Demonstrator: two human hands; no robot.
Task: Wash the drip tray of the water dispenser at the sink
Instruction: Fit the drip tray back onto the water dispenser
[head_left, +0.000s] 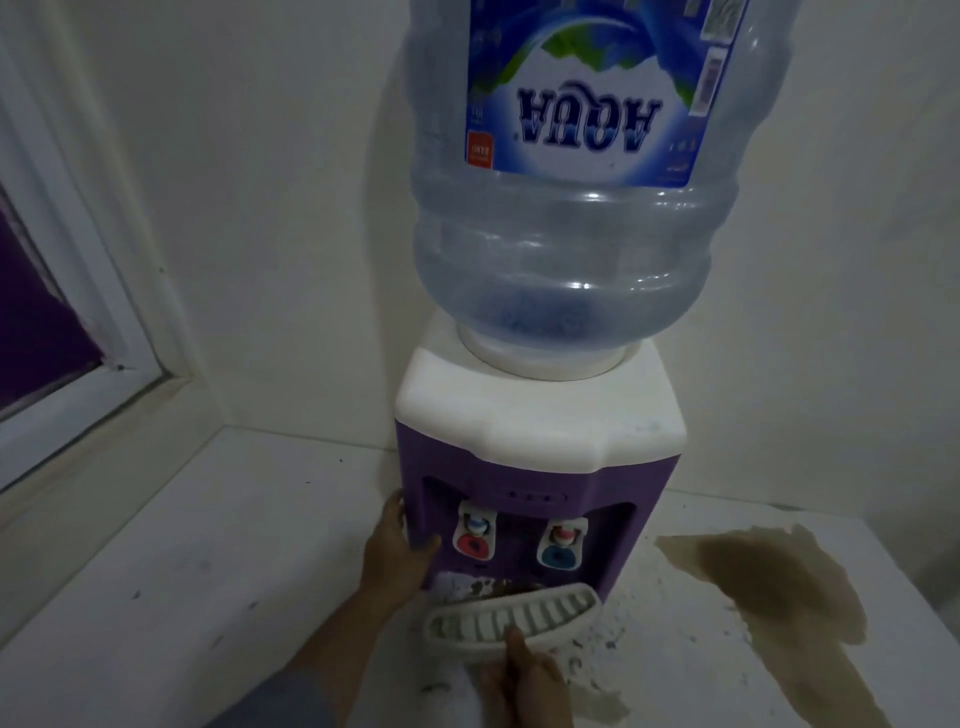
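Note:
A purple and white water dispenser (540, 467) stands on a white counter with a big blue water bottle (576, 171) upside down on top. Its white slatted drip tray (524, 616) sits pulled partly out from the base, tilted, with brown grime showing in the slot behind it. My right hand (527, 680) grips the tray's front edge, thumb on the grille. My left hand (397, 545) presses flat against the dispenser's left front corner, holding the body.
A brown puddle (769, 577) spreads on the white counter (182, 571) right of the dispenser, with specks of dirt around the base. A window frame (88, 322) fills the left wall. White walls close the corner behind. No sink is in view.

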